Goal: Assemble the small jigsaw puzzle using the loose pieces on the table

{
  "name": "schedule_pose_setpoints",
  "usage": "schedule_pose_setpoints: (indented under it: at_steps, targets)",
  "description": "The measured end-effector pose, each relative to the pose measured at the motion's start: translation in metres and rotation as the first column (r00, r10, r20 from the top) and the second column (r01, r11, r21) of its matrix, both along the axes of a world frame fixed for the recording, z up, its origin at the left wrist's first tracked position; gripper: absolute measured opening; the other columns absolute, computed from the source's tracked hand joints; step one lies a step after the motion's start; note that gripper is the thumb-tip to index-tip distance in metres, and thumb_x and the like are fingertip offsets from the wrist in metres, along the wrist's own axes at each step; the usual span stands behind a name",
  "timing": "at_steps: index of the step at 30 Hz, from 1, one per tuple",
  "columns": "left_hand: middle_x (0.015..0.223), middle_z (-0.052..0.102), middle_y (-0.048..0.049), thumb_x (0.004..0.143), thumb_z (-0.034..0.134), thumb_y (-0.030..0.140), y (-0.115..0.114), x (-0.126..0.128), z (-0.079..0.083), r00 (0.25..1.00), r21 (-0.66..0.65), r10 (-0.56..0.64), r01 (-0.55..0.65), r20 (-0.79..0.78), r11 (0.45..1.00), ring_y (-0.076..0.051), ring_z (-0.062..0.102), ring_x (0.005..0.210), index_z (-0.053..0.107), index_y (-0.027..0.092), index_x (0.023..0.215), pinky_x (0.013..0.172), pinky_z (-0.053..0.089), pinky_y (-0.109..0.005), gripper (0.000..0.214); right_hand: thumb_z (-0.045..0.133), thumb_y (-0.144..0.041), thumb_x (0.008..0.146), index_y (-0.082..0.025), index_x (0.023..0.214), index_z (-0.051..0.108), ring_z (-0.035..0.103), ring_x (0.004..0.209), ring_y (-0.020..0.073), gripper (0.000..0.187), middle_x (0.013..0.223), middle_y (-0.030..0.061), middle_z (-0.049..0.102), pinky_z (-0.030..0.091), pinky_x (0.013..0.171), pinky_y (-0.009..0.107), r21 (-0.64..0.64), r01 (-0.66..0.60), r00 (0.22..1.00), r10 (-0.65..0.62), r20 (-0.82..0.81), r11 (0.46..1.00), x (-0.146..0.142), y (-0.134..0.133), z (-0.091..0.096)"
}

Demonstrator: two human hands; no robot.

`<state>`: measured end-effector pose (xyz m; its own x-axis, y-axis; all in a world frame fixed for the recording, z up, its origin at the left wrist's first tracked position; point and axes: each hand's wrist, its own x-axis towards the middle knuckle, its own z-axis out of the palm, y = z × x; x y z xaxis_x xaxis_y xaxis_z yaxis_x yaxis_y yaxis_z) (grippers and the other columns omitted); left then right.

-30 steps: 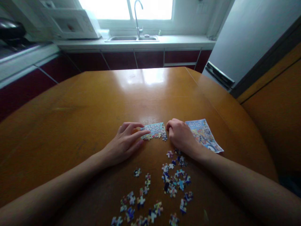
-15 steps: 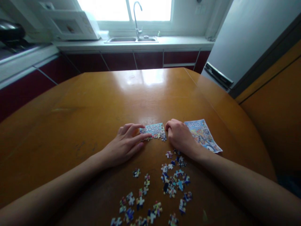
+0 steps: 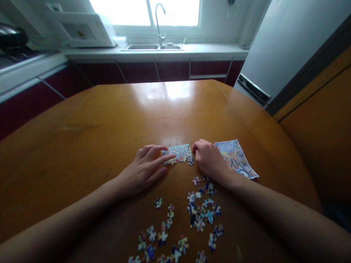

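A partly joined jigsaw puzzle (image 3: 181, 152) lies flat on the wooden table, its lower edge uneven with knobs and gaps. My left hand (image 3: 146, 166) rests at its left side, fingers spread, the index and middle fingertips on the joined pieces. At the right edge of the puzzle, my right hand (image 3: 210, 157) is closed with its fingers curled inward; whatever they may hold is hidden. Beyond that hand lies a printed picture sheet (image 3: 238, 159), partly covered by it. Loose jigsaw pieces (image 3: 210, 216) are scattered below the hands, with one single piece (image 3: 158, 203) apart to the left.
The large wooden table (image 3: 123, 117) has a rounded edge. More loose pieces (image 3: 150, 251) lie near its front. Behind stand a counter with a sink (image 3: 142, 47) and tap (image 3: 158, 22), a microwave (image 3: 82, 31) at left and a fridge (image 3: 274, 47) at right.
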<state>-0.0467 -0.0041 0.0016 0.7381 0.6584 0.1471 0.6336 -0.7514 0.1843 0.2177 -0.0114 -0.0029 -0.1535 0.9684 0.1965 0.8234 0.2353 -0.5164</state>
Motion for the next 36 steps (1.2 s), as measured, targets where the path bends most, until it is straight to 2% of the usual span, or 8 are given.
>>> schedule_pose_setpoints:
  at_steps: [15, 28, 36]
  targets:
    - [0.137, 0.049, -0.0079, 0.099, 0.048, 0.032, 0.0003, 0.0002, 0.0016, 0.997, -0.043, 0.041, -0.038, 0.064, 0.998, -0.028, 0.041, 0.125, 0.042, 0.030, 0.144, 0.108, 0.039, -0.049, 0.045, 0.046, -0.008, 0.085, -0.017, 0.073, 0.064, 0.055, 0.072, 0.0156, 0.023, 0.079, 0.0056, 0.066, 0.035, 0.068, 0.029, -0.001, -0.006, 1.000, 0.006, -0.015, 1.000, 0.0001, -0.0001, -0.0017]
    - [0.132, 0.052, -0.0076, 0.098, 0.048, 0.033, 0.0016, 0.0000, 0.0000, 0.990, -0.065, 0.062, -0.054, 0.127, 0.996, -0.028, 0.044, 0.121, 0.047, 0.029, 0.139, 0.106, 0.042, -0.048, 0.041, 0.045, -0.008, 0.085, -0.018, 0.074, 0.064, 0.056, 0.073, 0.0160, 0.024, 0.079, 0.0061, 0.066, 0.035, 0.069, 0.030, -0.004, -0.014, 1.000, 0.014, -0.024, 1.000, 0.0007, -0.0006, -0.0010]
    - [0.134, 0.051, -0.0089, 0.099, 0.047, 0.031, 0.0011, 0.0002, 0.0007, 0.988, -0.072, 0.081, -0.072, 0.133, 0.995, -0.027, 0.043, 0.121, 0.037, 0.026, 0.144, 0.106, 0.042, -0.047, 0.046, 0.045, -0.009, 0.085, -0.017, 0.072, 0.063, 0.054, 0.071, 0.0153, 0.024, 0.077, 0.0060, 0.065, 0.035, 0.067, 0.030, 0.008, -0.008, 1.000, 0.008, -0.027, 1.000, 0.0000, -0.0007, -0.0005]
